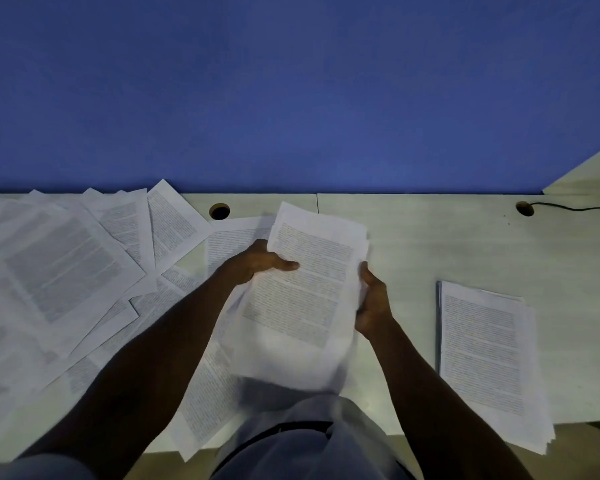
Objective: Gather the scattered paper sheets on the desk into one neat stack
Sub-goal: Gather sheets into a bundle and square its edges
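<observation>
While both hands [253, 261] hold sheets [302, 296], stack [489, 358] sits R, cable [575, 207] behind.

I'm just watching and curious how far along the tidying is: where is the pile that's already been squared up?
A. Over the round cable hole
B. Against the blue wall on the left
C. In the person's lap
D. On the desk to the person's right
D: the neat stack of printed sheets lies on the desk to the right of the right hand, while loose sheets spread on the left.
</observation>
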### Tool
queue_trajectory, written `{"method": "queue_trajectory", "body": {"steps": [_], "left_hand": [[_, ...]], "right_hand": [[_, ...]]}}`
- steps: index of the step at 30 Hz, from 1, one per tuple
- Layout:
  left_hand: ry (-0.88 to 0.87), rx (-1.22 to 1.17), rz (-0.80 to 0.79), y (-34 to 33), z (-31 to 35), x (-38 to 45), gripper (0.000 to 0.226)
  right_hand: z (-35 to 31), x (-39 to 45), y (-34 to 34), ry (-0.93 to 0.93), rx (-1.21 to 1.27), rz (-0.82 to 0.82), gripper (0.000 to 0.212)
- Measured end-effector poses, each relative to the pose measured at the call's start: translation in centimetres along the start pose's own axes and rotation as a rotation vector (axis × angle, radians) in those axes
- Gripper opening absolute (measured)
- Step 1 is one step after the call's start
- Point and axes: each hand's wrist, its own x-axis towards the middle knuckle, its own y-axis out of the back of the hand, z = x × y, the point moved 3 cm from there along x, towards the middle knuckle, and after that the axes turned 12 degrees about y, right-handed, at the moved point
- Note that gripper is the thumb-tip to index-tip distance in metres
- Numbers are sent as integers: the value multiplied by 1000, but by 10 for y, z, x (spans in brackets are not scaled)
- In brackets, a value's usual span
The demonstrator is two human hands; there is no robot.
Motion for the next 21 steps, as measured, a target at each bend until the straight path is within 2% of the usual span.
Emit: {"method": "queue_trajectory", "body": {"steps": [2,3,5,7,8,11,14,17,19,20,21], "left_hand": [[-7,-87,125,10,-12,-3,61],[-1,-117,135,12,-20,-7,63],[37,-89,63,11,-37,-14,65],[46,-84,-45,9,-51,-21,62],[29,-155,-53,9,-56,-25,61],[20,-430,28,9,-74,-28,72],[32,-437,-61,-5,-84,-39,59],[52,-649,73,-9,-97,-41,51],[57,-683,-27,-18,-100,-45,51],[69,-668,-43,-20,-104,-44,51],[82,-689,9,-20,-108,-43,53]], "right_hand": [[2,0,-1,-47,-136,-12,73],[6,0,-2,-87,-197,-32,69],[14,-4,-8,-139,-296,-146,53],[23,-7,-17,-146,-391,-266,48],[26,-9,-21,-121,-438,-292,47],[30,-7,-20,-24,-459,-166,46],[29,-10,-20,-25,-449,-221,54],[23,-22,-17,-42,-541,-262,45],[25,-27,-11,1,-588,-300,41],[27,-27,-4,36,-578,-251,41],[27,-27,3,51,-551,-161,40]]}}
